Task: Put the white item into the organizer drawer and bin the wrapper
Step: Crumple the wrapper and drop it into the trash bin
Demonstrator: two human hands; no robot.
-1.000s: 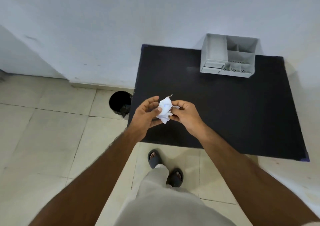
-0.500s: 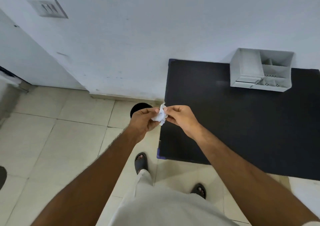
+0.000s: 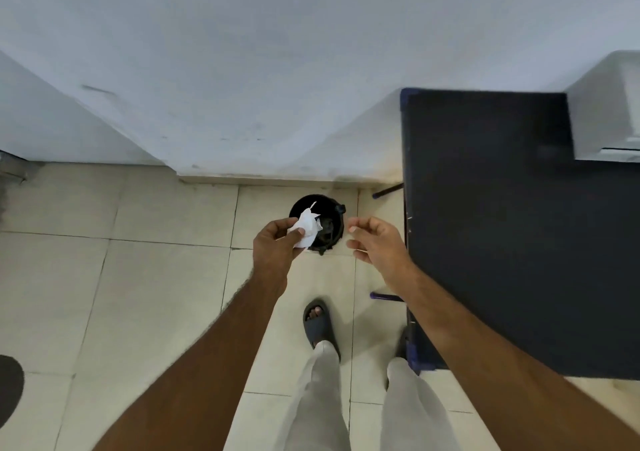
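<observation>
My left hand [image 3: 275,248] pinches a crumpled white wrapper [image 3: 306,230] and holds it over the left part of a round black bin [image 3: 334,208] that stands on the floor by the wall. My right hand [image 3: 375,242] hovers to the right of the bin, fingers loosely apart and holding nothing. The grey organizer [image 3: 604,107] sits on the black table [image 3: 502,229] at the far right, cut off by the frame edge; its drawer is out of view. No separate white item shows.
The black table's left edge runs just right of my right hand, with blue legs below it. My legs and dark sandals [image 3: 318,324] stand on beige floor tiles. A white wall rises behind the bin. A dark shape [image 3: 8,386] lies at the lower left edge.
The view has swung left from the table to the floor bin. My right hand has let go of the wrapper and drawn away to the right; my left hand now holds it alone over the bin.
</observation>
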